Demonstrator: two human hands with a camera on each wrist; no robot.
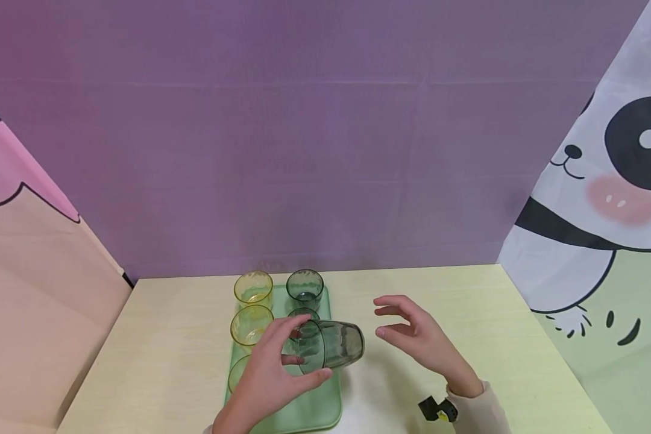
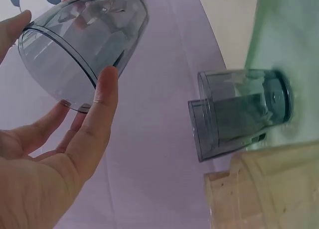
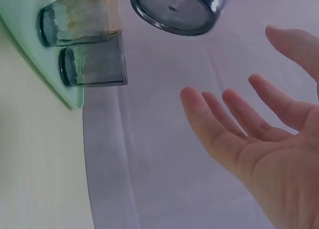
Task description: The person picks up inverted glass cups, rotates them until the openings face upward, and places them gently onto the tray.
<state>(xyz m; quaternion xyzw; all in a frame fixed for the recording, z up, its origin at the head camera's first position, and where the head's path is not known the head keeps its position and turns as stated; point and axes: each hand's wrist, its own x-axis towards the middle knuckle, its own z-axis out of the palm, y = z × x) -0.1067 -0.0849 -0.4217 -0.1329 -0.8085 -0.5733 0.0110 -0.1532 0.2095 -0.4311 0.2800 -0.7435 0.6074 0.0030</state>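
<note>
My left hand [image 1: 266, 377] grips a smoky grey drinking glass [image 1: 343, 343] by its rim, fingers and thumb spread around the mouth. The glass lies sideways in the air above the green tray [image 1: 304, 419], its base turned to the right. To the right of that base, my right hand [image 1: 425, 340] hangs apart from it, fingers loosely bent around nothing. In the left wrist view the held glass [image 2: 99, 35] is tilted, with fingertips along its rim. The right wrist view shows the glass's round base [image 3: 172, 10] above the free right hand [image 3: 269, 139].
On the tray's left side, yellow glasses [image 1: 253, 289] stand upright in a column. Two grey glasses [image 1: 305, 290] stand on its back right; the held glass and left hand partly cover the nearer one. A pale wooden table [image 1: 163, 361] carries everything. A purple cloth [image 1: 325, 150] hangs behind.
</note>
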